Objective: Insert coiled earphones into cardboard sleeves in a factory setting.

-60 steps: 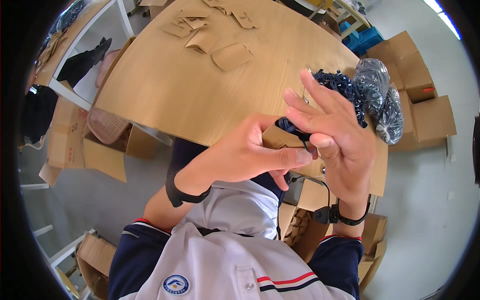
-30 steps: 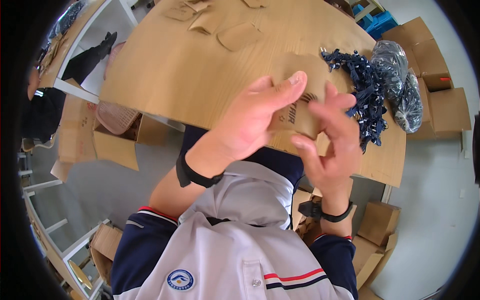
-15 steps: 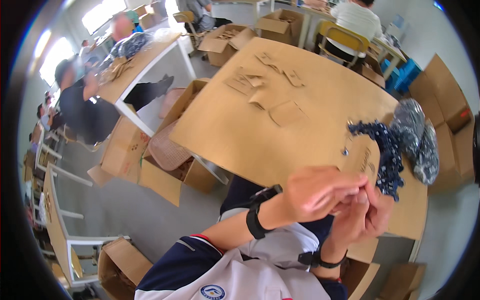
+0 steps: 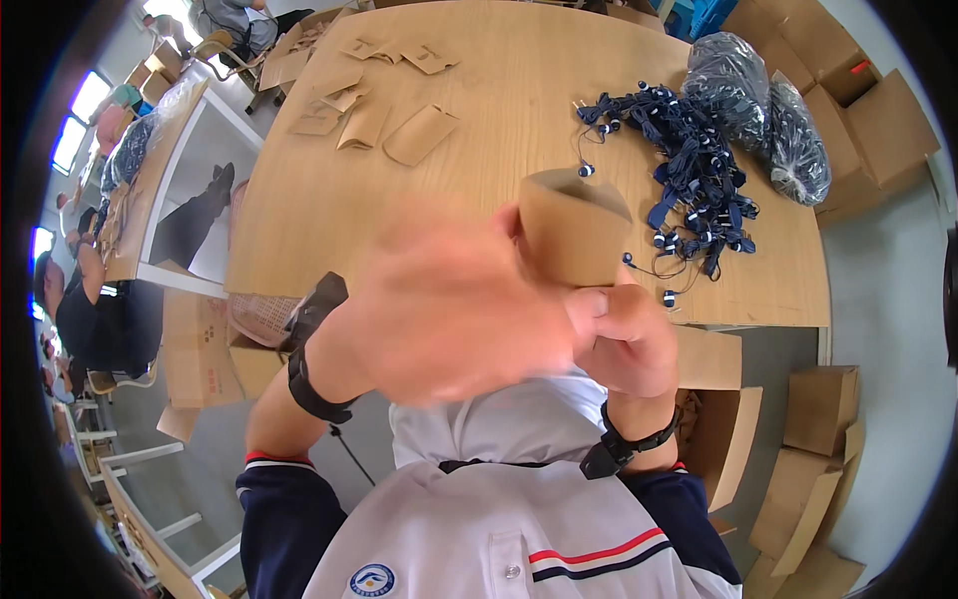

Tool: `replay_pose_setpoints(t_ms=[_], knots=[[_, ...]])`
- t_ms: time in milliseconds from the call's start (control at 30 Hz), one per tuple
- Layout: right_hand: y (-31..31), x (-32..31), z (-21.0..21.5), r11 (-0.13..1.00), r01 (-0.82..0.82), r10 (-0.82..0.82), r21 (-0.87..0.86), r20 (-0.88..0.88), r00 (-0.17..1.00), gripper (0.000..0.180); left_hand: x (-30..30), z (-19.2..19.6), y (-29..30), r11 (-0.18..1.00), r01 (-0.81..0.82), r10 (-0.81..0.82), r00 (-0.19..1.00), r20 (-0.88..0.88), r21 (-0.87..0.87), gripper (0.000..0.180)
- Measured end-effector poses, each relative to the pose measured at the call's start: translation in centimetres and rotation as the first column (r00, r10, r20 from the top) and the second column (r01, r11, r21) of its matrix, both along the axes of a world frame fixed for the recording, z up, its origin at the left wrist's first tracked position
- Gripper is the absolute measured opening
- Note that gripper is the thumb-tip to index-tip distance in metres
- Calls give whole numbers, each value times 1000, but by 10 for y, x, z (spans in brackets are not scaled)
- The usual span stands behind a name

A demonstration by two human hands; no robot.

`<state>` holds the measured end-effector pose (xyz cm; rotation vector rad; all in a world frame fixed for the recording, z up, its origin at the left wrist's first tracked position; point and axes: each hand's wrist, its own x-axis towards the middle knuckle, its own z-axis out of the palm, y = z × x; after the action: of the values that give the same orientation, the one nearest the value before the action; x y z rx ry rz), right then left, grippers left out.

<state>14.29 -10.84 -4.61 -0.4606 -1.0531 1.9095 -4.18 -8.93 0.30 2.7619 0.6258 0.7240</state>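
Right hand point(image 4: 624, 344): it is closed around the lower end of a small brown paper pouch point(image 4: 571, 225); the pouch is held upright, its open top edge bowed into an oval.
Left hand point(image 4: 454, 299): it is blurred, spread in front of the chest just beside the pouch; whether the pouch is touched by it cannot be told.
Pouch position: it is kept above the near edge of the wooden table point(image 4: 499, 130), close to the body.
Dark blue lanyards point(image 4: 689, 160): a tangled heap is seen on the table, right of the pouch, near the right edge.
Plastic bags point(image 4: 758, 110): two filled bags lie at the far right corner.
Flat pouches point(image 4: 379, 110): they are scattered at the far left part.
Free room: a bare strip of the table is left between the flat pouches and the lanyards.
Cardboard boxes point(image 4: 818, 409): they are placed on the floor at the right.
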Motion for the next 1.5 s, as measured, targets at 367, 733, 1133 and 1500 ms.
replay_pose_setpoints(t_ms=[367, 733, 1133, 1500], knots=[[-12, -2, 5, 997, 77, -77, 5, 125, 989, 15, -5, -17, 30, 985, 98, -53, 956, 290, -143, 31], [1, -12, -12, 491, 322, -823, 810, 309, 477, 37, 19, -41, 15, 872, 81, 251, 773, 582, -483, 20], [-7, 18, -9, 901, 174, -329, 398, 361, 872, 22, 12, -59, 29, 995, -93, 64, 837, 543, 27, 66], [-13, 3, -38, 764, 444, -503, 469, 1, 864, 36, 60, -77, 14, 819, -355, 50, 827, 559, 451, 43]])
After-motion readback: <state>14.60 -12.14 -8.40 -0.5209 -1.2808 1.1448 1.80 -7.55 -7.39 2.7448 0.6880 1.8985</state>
